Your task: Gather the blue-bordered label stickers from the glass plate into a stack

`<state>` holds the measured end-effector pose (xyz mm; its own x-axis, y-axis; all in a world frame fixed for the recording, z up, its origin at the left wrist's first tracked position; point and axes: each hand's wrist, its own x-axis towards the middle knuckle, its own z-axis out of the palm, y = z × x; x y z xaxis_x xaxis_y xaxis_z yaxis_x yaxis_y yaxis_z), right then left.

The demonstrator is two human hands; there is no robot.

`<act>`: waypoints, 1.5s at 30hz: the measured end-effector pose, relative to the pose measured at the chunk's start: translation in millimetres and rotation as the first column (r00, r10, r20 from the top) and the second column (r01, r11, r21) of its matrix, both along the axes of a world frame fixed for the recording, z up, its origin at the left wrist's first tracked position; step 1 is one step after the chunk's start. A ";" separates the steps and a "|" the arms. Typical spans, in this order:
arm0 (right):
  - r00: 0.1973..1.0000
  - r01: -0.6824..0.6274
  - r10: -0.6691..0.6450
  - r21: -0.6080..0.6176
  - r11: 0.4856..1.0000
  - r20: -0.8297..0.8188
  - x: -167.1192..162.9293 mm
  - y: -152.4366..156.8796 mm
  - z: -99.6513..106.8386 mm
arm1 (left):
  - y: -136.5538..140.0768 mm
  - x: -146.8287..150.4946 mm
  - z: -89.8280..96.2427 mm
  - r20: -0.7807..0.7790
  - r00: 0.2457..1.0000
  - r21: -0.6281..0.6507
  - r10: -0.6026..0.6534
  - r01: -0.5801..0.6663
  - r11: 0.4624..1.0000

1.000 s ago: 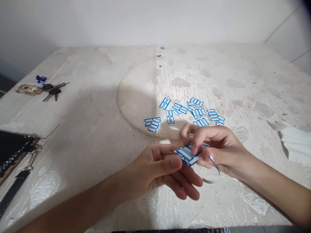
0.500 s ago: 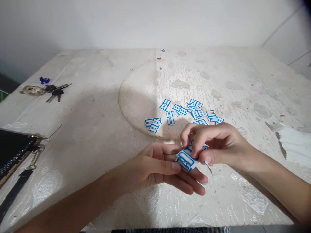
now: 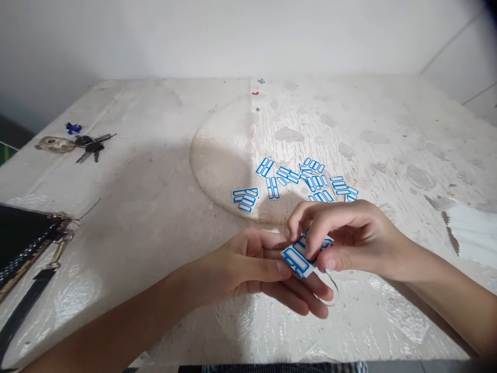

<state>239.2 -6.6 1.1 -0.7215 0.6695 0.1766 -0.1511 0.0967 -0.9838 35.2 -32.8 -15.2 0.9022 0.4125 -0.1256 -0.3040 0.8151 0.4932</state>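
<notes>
My left hand [image 3: 260,274] is palm up, its thumb pressing a small stack of blue-and-white printed stickers [image 3: 298,257] onto the fingers. Over the stack's right side bends my right hand [image 3: 341,235], closed, with fingertips on the top sticker. From beneath its thumb a thin, pale curled strip [image 3: 334,284] hangs down beside my left fingertips. The right fingers hide part of the stack. Beyond my hands, several similar blue-and-white pieces [image 3: 273,187] lie scattered on the table, some overlapping.
A bunch of keys [image 3: 91,145] with a pale fob lies at the table's [image 3: 155,233] left, by a shiny blue scrap [image 3: 73,128]. Closer in is a black purse [image 3: 23,243] with a strap. White paper [image 3: 476,230] sits at the right. A wall [image 3: 248,36] borders the far edge.
The thin strip under my right thumb hangs lower and curls in a longer arc. The held stickers have tilted slightly, while both hands stay in nearly the same place.
</notes>
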 end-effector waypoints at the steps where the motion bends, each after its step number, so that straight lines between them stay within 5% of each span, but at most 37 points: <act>1: 1.000 0.000 0.000 0.002 1.000 0.006 -0.1 -0.6 0.4 | 0.2 -0.3 0.3 0.003 1.000 0.002 -0.004 0.004 1.000; 9: 0.992 -0.037 0.024 0.095 0.995 0.127 -3.4 -6.7 3.0 | -2.1 7.1 2.8 -0.061 0.998 0.029 -0.024 0.026 0.999; 12: 0.993 -0.039 0.044 -0.042 0.998 0.108 -2.6 -9.1 0.5 | -4.8 9.1 2.7 -0.204 0.977 0.141 0.069 -0.040 0.989; 15: 0.999 -0.011 0.019 -0.190 0.982 0.044 -3.0 -9.6 -2.5 | -7.6 9.3 2.6 -0.314 0.927 0.298 0.206 -0.110 0.948; 19: 0.983 0.169 -0.153 -0.184 0.968 0.098 -8.5 -9.0 -5.2 | -13.1 10.3 3.6 -0.416 0.825 0.494 0.382 -0.148 0.857; 22: 0.973 0.217 -0.197 -0.191 0.957 0.121 -13.1 -10.6 -7.3 | -16.6 11.1 6.9 -0.467 0.791 0.559 0.395 -0.082 0.825; 31: 0.992 0.126 -0.122 -0.356 0.926 0.031 -17.0 -13.4 -14.6 | -18.4 13.0 9.9 -0.493 0.803 0.488 0.336 -0.065 0.871; 45: 0.984 0.169 -0.138 -0.358 0.918 0.110 -14.6 -11.6 -19.0 | -21.6 14.2 8.7 -0.419 0.840 0.336 0.343 -0.208 0.919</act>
<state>224.6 -18.2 -18.0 -0.6063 0.7799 -0.1555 -0.0816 -0.2555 -0.9634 49.4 -54.4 -6.5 0.6096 0.7133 -0.3457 -0.1778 0.5481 0.8173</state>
